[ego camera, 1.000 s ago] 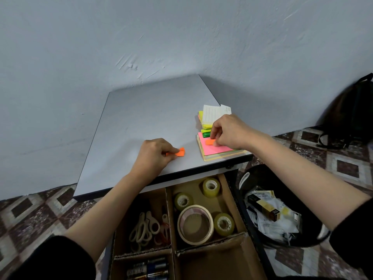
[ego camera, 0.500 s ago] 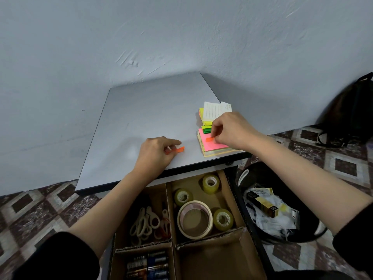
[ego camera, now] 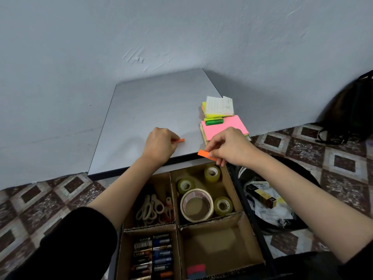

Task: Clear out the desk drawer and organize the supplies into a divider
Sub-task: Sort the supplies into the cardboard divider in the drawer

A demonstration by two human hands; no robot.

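1. Wall (ego camera: 181, 37): pale grey-blue plaster, scuffed above the worktop (ego camera: 151, 110).
2. Floor (ego camera: 40, 199): tiles patterned in brown and pale diamonds.
3. Black bin (ego camera: 302, 166): on the floor at right, holding crumpled paper (ego camera: 268, 215) and a black-and-yellow box (ego camera: 262, 196).
4. Dark bag (ego camera: 351, 110): against the wall, far right.

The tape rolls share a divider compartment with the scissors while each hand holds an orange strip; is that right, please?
Not quite. The head view shows the tape rolls in their own compartment, beside the scissors' one. The left hand and right hand each hold an orange strip.
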